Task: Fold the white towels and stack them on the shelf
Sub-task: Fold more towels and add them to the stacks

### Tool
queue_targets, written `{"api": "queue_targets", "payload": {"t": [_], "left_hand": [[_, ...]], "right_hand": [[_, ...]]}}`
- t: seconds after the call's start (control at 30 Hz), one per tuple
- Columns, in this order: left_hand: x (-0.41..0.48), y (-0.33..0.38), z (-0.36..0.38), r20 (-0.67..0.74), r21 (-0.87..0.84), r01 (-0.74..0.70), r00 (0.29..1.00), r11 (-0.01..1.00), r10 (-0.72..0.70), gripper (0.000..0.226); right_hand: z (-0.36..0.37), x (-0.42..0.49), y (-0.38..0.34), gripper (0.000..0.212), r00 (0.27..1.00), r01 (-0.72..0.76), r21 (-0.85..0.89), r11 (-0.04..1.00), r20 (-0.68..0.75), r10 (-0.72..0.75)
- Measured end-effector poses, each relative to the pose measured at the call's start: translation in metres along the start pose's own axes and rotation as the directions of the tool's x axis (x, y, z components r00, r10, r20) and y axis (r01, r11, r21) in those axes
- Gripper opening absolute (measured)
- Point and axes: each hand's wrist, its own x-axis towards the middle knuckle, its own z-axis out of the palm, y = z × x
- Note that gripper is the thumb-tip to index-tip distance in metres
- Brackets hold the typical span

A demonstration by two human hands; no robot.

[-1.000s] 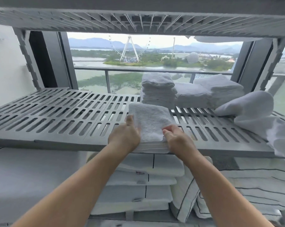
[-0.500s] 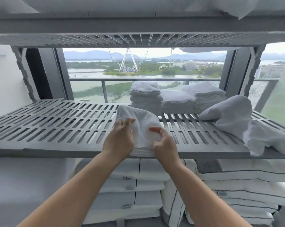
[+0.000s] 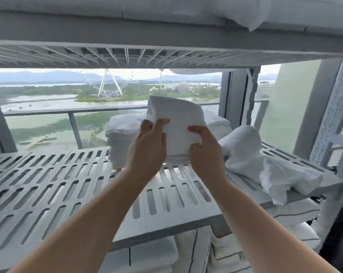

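Right now the folded white towel (image 3: pixel 176 123) is up off the deck of the slotted grey shelf (image 3: pixel 48 184), held at its near edge by both hands and tipped so its far end rises toward the window. The left hand (image 3: pixel 147 148) pinches the near left corner, thumb across the top face, the other fingers curled out of sight beneath. The right hand (image 3: pixel 204 152) pinches the near right corner the same way. Layered edges show just below the 2 hands, so the fold is several plies thick.

By my judgement this is light, soft terry with no stiffness of its own. It will sag or fan open wherever it is unsupported, and a 1-handed hold would let the plies slide. Squeezing all plies together at both near corners looks the right hold.

Just behind it at the back of the shelf sits a stack of folded towels (image 3: pixel 119 138), with a second stack (image 3: pixel 218 123) to the right. Whether the held towel touches either I cannot tell. A loose, unfolded towel (image 3: pixel 255 160) lies rumpled at the right, spilling over the shelf's front edge. Above is the ribbed upper shelf (image 3: pixel 127 56), and below are white linens with dark piping (image 3: pixel 285 211). A balcony railing (image 3: pixel 48 112) crosses the window behind.
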Motion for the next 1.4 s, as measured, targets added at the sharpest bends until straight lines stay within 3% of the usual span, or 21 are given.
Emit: {"api": "queue_targets", "payload": {"t": [0.13,0.4,0.57,0.67,0.77,0.87,0.93,1.03,1.13,1.23,1.4], "left_hand": [[0.042,-0.012,0.038,-0.025,0.002,-0.062,0.998,0.998,0.062,0.04],[0.105,-0.037,0.103,-0.03,0.031,-0.012,0.999,0.999,0.013,0.038],[0.138,-0.05,0.125,-0.044,0.106,0.096,0.995,0.99,-0.092,0.035],[0.155,-0.067,0.141,0.068,0.291,0.147,0.982,0.945,-0.174,0.038],[0.159,-0.086,0.147,0.182,0.414,0.248,0.92,0.876,-0.347,0.037],[0.152,-0.095,0.155,0.291,0.579,0.037,0.923,0.814,-0.25,0.031],[0.146,-0.1,0.16,0.359,0.547,-0.063,0.919,0.835,-0.166,0.039],[0.142,-0.102,0.165,0.427,0.438,-0.118,0.9,0.891,-0.09,0.049],[0.14,-0.1,0.166,0.457,0.366,-0.134,0.888,0.921,-0.052,0.04],[0.136,-0.1,0.166,0.532,0.427,-0.239,0.846,0.872,-0.029,0.055],[0.135,-0.098,0.165,0.459,0.487,-0.326,0.885,0.81,0.08,0.038]], "right_hand": [[0.011,0.053,0.014,0.054,0.999,0.013,-0.107,0.994,-0.051,-0.018],[0.043,0.135,0.057,0.049,0.992,0.107,-0.147,0.983,-0.043,-0.115],[0.071,0.182,0.083,0.052,0.981,0.192,-0.16,0.968,0.051,-0.187],[0.088,0.207,0.093,0.051,0.965,0.252,-0.173,0.952,0.121,-0.234],[0.103,0.223,0.114,0.044,0.935,0.254,-0.275,0.927,0.316,-0.163],[0.108,0.23,0.133,0.04,0.904,0.245,-0.345,0.906,0.419,-0.084],[0.109,0.232,0.138,0.04,0.902,0.251,-0.323,0.912,0.419,-0.1],[0.109,0.236,0.138,0.042,0.913,0.199,-0.301,0.933,0.404,-0.064],[0.111,0.239,0.136,0.042,0.937,0.13,-0.281,0.951,0.349,-0.025],[0.113,0.239,0.134,0.042,0.945,0.094,-0.283,0.955,0.326,0.004],[0.112,0.237,0.13,0.043,0.956,0.001,-0.246,0.969,0.283,0.071]]}}
